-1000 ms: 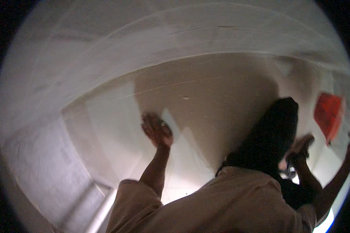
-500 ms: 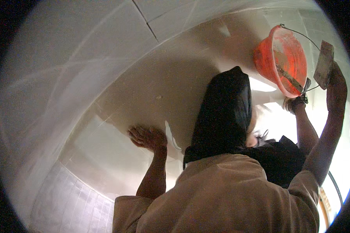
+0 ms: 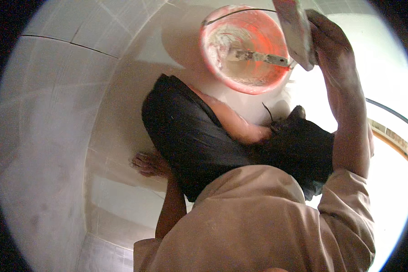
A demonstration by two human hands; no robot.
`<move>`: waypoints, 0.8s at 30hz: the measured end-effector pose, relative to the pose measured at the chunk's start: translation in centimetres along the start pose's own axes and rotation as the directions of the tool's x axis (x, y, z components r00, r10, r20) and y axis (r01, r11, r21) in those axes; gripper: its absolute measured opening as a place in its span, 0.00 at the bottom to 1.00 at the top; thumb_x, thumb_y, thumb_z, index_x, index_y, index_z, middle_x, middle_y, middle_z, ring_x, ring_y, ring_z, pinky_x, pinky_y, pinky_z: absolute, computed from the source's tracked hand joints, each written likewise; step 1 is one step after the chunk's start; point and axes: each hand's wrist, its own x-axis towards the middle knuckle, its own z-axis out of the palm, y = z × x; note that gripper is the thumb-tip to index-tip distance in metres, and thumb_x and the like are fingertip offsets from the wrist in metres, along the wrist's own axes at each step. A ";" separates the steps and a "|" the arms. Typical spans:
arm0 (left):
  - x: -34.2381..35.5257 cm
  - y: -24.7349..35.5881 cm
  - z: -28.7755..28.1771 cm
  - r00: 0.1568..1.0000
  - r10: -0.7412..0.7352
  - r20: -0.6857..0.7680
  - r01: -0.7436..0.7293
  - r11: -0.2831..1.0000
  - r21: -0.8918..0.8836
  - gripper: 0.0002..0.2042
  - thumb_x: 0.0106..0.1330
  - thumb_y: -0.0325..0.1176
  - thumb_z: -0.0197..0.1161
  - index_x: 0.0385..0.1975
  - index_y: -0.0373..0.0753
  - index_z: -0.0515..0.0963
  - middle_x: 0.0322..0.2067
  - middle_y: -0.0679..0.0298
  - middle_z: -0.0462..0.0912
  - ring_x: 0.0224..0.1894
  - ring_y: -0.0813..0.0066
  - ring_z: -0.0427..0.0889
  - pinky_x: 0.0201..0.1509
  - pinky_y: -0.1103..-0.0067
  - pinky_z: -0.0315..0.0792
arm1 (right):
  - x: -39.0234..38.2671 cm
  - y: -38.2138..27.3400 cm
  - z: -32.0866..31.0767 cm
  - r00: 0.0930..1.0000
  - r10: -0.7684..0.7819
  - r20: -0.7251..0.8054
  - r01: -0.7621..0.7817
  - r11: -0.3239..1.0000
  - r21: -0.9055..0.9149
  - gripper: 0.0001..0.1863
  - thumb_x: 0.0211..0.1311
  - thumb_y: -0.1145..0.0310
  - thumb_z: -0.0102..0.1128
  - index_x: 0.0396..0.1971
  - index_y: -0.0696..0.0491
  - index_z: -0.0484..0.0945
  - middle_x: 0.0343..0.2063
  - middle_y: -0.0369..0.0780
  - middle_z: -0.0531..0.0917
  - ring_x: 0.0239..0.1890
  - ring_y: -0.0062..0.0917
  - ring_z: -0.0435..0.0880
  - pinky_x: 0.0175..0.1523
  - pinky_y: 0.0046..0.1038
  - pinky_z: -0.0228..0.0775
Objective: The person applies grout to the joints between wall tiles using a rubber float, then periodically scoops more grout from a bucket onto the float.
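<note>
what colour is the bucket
The bucket is orange-red, smeared whitish inside; best seen in the head view.

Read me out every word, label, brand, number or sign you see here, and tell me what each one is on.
None: no readable text shows.
I make out no lettering on the orange bucket, the smeared tool inside it, the flat tool in the right hand, or the brown shirt.
</note>
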 end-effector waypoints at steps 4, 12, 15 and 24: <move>1.8 -2.8 4.0 0.848 0.329 -0.415 -0.205 0.927 0.315 0.33 0.68 0.62 0.49 0.61 0.40 0.63 0.66 0.50 0.60 0.69 0.53 0.60 0.63 0.56 0.61 | 1.0 1.5 -0.2 0.934 -0.356 0.038 0.357 0.934 -0.033 0.11 0.72 0.68 0.48 0.40 0.58 0.77 0.23 0.35 0.77 0.25 0.18 0.74 0.27 0.20 0.67; -0.3 9.6 -5.6 0.904 0.262 -0.338 -0.422 0.679 -0.602 0.15 0.69 0.35 0.57 0.46 0.28 0.74 0.47 0.49 0.74 0.51 0.56 0.75 0.56 0.64 0.69 | 1.3 9.5 -1.8 0.970 -0.223 -0.095 0.240 0.940 0.240 0.07 0.68 0.75 0.48 0.41 0.59 0.74 0.24 0.36 0.73 0.22 0.23 0.74 0.28 0.25 0.70; -0.9 18.1 -8.9 0.763 0.461 -0.453 -0.616 0.308 -0.725 0.12 0.68 0.28 0.57 0.47 0.28 0.74 0.46 0.51 0.75 0.47 0.65 0.78 0.52 0.71 0.73 | -0.5 8.7 0.7 0.818 -0.288 -0.498 0.399 0.908 0.130 0.06 0.71 0.73 0.47 0.42 0.56 0.73 0.28 0.33 0.74 0.30 0.20 0.75 0.36 0.23 0.70; -7.8 28.1 -11.9 0.427 0.895 -0.129 -0.478 0.102 -0.873 0.11 0.70 0.32 0.56 0.45 0.32 0.78 0.35 0.61 0.83 0.33 0.74 0.79 0.40 0.78 0.74 | -5.4 14.7 1.0 0.997 0.060 -0.048 -0.010 0.724 0.690 0.18 0.71 0.67 0.50 0.56 0.59 0.72 0.50 0.41 0.79 0.46 0.24 0.82 0.44 0.23 0.76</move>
